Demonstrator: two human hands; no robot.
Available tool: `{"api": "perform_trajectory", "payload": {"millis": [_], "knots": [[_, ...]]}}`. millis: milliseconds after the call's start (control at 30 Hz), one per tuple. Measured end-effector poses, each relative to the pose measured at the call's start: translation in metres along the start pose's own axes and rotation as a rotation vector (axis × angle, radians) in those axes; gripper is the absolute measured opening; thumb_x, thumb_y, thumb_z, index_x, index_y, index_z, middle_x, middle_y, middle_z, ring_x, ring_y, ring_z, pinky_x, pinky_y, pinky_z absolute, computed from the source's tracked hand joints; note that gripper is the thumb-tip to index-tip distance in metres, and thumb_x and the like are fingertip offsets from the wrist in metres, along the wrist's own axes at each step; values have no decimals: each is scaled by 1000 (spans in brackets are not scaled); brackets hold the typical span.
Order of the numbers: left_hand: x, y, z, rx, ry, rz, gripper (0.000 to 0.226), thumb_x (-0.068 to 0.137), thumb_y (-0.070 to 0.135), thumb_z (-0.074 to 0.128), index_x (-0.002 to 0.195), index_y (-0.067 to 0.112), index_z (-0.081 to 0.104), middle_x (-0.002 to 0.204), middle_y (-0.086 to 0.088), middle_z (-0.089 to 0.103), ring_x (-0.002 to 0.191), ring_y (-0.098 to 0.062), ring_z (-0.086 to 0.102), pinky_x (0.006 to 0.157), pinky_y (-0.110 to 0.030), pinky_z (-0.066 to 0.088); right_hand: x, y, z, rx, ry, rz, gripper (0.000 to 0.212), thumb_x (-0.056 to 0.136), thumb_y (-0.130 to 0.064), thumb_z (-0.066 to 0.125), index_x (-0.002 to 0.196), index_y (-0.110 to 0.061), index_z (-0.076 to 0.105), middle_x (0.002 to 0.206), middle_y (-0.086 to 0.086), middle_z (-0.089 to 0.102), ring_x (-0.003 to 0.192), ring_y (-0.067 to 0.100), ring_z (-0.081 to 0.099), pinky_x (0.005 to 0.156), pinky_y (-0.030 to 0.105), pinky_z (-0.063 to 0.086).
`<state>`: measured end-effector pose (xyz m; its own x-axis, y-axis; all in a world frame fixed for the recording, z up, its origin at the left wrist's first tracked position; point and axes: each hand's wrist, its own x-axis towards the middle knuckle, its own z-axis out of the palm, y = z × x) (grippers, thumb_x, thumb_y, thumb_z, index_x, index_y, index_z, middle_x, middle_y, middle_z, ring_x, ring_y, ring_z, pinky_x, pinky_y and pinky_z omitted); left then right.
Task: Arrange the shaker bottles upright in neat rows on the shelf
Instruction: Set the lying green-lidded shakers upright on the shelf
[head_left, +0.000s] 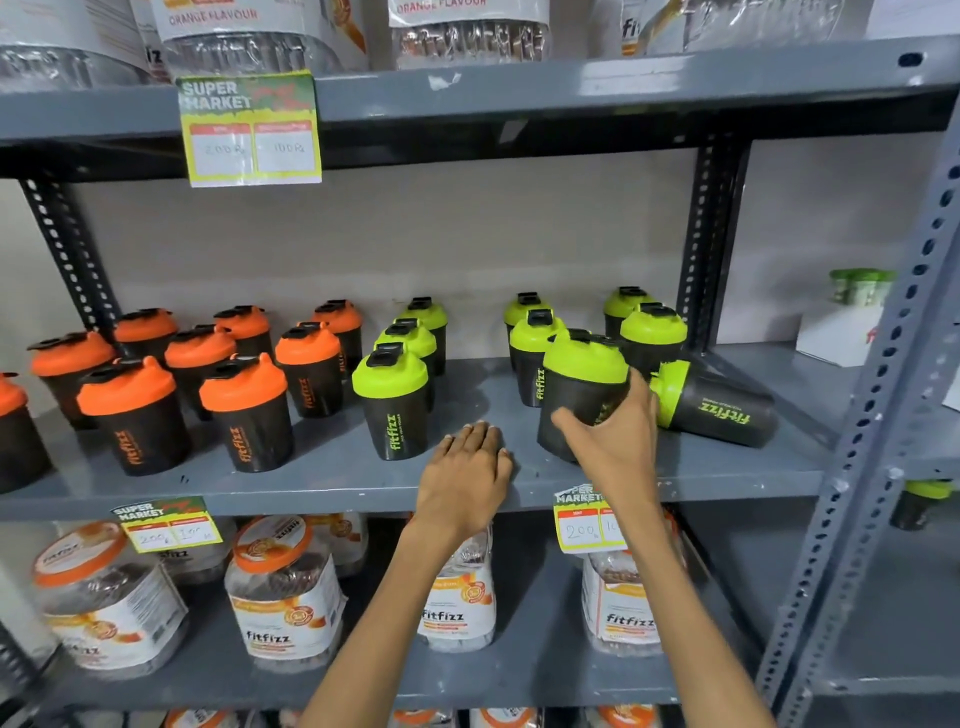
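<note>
Clear Fitfizz jars (284, 608) with orange lids stand on the lower tier; yellow price tags (250, 130) (handwritten figures, partly blurred) hang from shelf edges.

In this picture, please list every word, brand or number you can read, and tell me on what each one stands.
"fitfizz": on the upright green-lidded shaker, the lying shaker and the orange-lidded shaker.
"fitfizz": on the jar on the lower shelf.
"SUPER MARKET", "200", "100": on the upper price tag.
"SUPER MARKET", "200": on the lower right price tag, partly hidden by the right hand.
"ORANGE FLAVOUR": on the top pouch.
Smaller print on the bottles and jars is too blurred to read.
</note>
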<state>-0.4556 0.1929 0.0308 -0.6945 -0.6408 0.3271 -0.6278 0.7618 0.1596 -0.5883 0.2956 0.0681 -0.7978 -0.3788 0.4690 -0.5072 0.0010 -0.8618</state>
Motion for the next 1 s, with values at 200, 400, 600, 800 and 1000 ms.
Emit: {"api": "perform_trajectory", "payload": {"millis": [200, 400, 600, 800, 1000], "knots": [[-1, -1, 0, 22, -3, 3, 54, 107, 34, 23, 155, 11, 31, 164, -9, 31, 153, -22, 26, 124, -37, 15, -9, -6, 34, -135, 10, -116, 94, 54, -31, 81, 134, -11, 36, 123, 12, 41, 115, 32, 43, 91, 39, 46], [-1, -2, 0, 32, -5, -4, 55, 107, 36, 22, 157, 13, 28, 165, -7, 28, 154, -20, 24, 125, -37, 14, -12, 3, 40, -135, 19, -118, 99, 56, -31, 87, 135, -13, 31, 128, 15, 40, 118, 34, 42, 95, 47, 49], [2, -3, 1, 27, -7, -15, 54, 107, 35, 24, 157, 14, 28, 166, -5, 27, 154, -19, 21, 126, -36, 15, -19, 0, -8, -68, -35, -269, 89, 69, -48, 80, 138, -17, 34, 125, 7, 42, 113, 22, 46, 93, 33, 44], [6, -3, 5, 1, -6, -38, 53, 107, 34, 26, 156, 16, 30, 166, -3, 26, 154, -18, 22, 126, -37, 15, 24, 12, -84, -858, -44, -535, 77, 75, -9, 71, 144, -12, 37, 140, 14, 40, 129, 34, 38, 104, 47, 39], [6, -4, 8, 10, -21, -38, 54, 107, 36, 24, 158, 18, 27, 167, -2, 24, 154, -16, 20, 127, -37, 14, 43, 41, -83, -1163, -202, -376, 101, 76, -8, 75, 154, -6, 12, 157, 17, 25, 146, 39, 23, 119, 57, 15]]}}
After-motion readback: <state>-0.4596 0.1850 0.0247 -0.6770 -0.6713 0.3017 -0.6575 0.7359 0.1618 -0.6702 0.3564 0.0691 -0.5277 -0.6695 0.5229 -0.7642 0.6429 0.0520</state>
